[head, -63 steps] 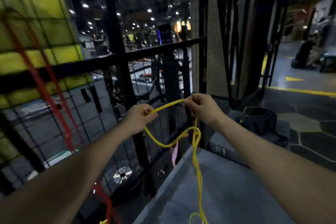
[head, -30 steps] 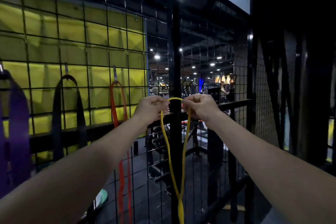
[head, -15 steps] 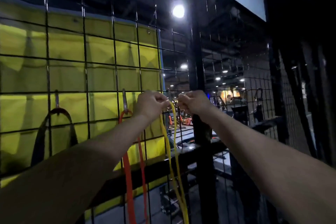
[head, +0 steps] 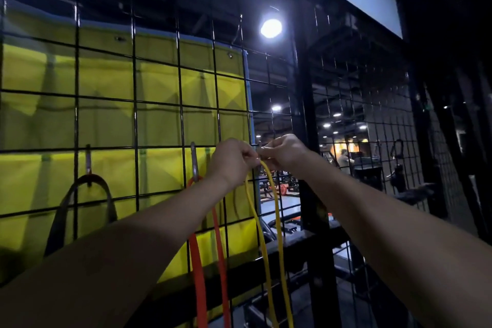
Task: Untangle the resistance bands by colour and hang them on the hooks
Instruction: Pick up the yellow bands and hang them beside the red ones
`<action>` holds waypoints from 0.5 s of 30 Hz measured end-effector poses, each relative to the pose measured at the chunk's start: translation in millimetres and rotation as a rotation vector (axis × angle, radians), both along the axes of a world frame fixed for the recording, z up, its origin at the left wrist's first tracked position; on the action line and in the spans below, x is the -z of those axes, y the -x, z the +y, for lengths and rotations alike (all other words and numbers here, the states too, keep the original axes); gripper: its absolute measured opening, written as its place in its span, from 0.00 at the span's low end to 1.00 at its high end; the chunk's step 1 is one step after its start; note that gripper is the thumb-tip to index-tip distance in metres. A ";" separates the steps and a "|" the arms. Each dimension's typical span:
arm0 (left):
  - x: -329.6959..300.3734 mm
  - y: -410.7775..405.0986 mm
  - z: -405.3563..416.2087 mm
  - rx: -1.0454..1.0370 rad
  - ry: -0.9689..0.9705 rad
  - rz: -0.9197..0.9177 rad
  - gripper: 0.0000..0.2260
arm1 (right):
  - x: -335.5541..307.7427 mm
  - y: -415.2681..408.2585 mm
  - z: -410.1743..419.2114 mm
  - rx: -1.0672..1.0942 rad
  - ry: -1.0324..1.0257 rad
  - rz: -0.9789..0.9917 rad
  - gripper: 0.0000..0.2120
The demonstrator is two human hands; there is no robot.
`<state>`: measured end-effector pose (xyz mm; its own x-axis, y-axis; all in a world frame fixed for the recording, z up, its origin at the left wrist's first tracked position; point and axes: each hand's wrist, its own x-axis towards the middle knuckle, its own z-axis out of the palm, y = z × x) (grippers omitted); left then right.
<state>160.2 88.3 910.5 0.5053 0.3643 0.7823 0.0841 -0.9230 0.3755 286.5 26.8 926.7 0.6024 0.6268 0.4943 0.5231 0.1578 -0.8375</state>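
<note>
A thin yellow band (head: 269, 247) hangs in two strands from between my hands, held up against the black wire grid (head: 134, 104). My left hand (head: 231, 160) and my right hand (head: 283, 152) both pinch its top loop, knuckles almost touching. A small hook seems to sit just behind my fingers, mostly hidden. To the left, an orange band (head: 199, 274) hangs from a metal hook (head: 194, 162). Further left, a black band (head: 60, 221) hangs from another hook (head: 88, 162).
A yellow padded panel (head: 106, 120) lies behind the grid. A thick black post (head: 306, 141) stands right of my hands, with finer mesh beyond it. A bright ceiling lamp (head: 271, 27) shines above. A carabiner (head: 396, 148) hangs on the right mesh.
Both hands have carried the yellow band's loop upward and closer to the grid, right of the orange band's hook. My view has tilted up from the floor to the grid.
</note>
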 end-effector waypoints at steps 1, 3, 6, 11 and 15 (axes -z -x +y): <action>0.1 0.6 0.5 -0.002 0.000 0.004 0.05 | 0.1 -0.7 0.4 -0.015 0.006 -0.006 0.07; 0.4 1.3 1.0 -0.009 0.000 0.013 0.06 | -0.4 -1.2 0.6 -0.057 0.017 -0.005 0.07; -0.2 0.1 1.0 -0.027 -0.007 0.023 0.06 | -3.7 -2.3 -2.8 -0.094 0.025 0.004 0.07; -3.6 -2.9 -1.3 -0.039 -0.018 0.002 0.06 | -8.3 -4.9 -7.5 -0.130 0.038 0.011 0.17; -4.8 -4.5 -4.1 -0.042 -0.025 -0.012 0.06 | -10.1 -6.4 -11.0 -0.174 0.066 0.025 0.20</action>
